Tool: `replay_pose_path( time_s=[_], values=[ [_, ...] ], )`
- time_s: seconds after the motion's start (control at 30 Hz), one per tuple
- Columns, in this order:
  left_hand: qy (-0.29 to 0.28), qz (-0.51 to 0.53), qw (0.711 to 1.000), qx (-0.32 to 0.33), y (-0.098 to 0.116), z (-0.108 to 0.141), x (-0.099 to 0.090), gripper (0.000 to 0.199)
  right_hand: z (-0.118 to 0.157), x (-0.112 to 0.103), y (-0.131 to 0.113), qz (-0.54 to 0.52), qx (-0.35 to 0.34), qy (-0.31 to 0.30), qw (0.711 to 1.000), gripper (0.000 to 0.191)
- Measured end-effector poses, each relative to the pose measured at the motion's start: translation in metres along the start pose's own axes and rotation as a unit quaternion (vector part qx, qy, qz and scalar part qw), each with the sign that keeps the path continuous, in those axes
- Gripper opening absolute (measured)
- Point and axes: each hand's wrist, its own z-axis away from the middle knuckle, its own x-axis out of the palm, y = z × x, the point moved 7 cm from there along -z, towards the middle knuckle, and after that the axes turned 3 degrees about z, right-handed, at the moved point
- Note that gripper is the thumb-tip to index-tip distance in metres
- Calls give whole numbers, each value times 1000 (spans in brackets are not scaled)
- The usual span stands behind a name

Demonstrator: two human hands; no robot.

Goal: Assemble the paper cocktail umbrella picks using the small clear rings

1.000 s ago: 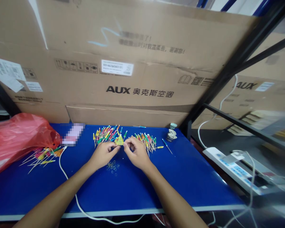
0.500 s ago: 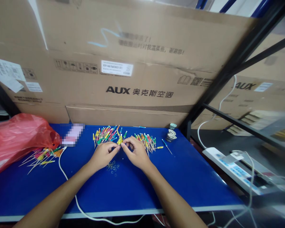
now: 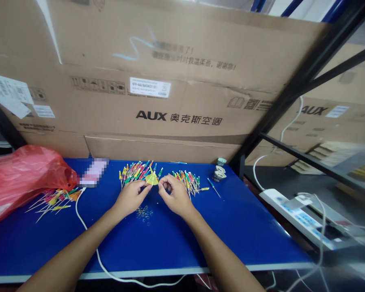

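A yellow cocktail umbrella (image 3: pixel 152 179) is spread partly into a fan between my two hands. My left hand (image 3: pixel 131 197) pinches its left lower edge between thumb and fingers. At its right edge, my right hand (image 3: pixel 176 196) is closed in a pinch on the paper canopy. Behind my left hand lies a pile of folded cocktail umbrellas (image 3: pixel 135 172) in several colours. Another heap of folded cocktail umbrellas (image 3: pixel 192 183) lies just beyond my right hand. Small clear rings (image 3: pixel 144 215) are scattered on the blue table (image 3: pixel 158 243) below my hands.
At the left, a red plastic bag (image 3: pixel 26 174) lies beside loose umbrellas (image 3: pixel 56 201). A white cable (image 3: pixel 92 241) runs from a pixelated device (image 3: pixel 93 172). A single blue umbrella (image 3: pixel 213 187) and small stacked pieces (image 3: pixel 219 173) sit right; cardboard (image 3: pixel 182 142) stands behind.
The yellow umbrella has gone from folded to partly spread. My hands have moved slightly apart, the left one a little to the left.
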Motion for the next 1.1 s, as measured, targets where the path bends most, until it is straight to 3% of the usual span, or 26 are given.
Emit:
replay_pose_path(
  time_s=[0.2, 0.37, 0.5, 0.87, 1.1],
  values=[
    [-2, 6, 1000, 14, 1, 0, 0, 26, 0, 2, 0, -6, -1, -13, 1000, 12],
    [-27, 33, 999, 25, 5, 0, 2, 26, 0, -1, 4, 7, 20, 11, 1000, 13],
    [-50, 42, 997, 34, 7, 0, 6, 26, 0, 3, 1, 23, -7, -18, 1000, 12],
    [-9, 29, 1000, 2, -8, -1, 2, 20, -1, -3, 3, 29, -12, 6, 999, 10],
    [-49, 64, 997, 4, -1, -1, 7, 26, 0, -1, 2, 34, -9, 2, 999, 8]
  ],
)
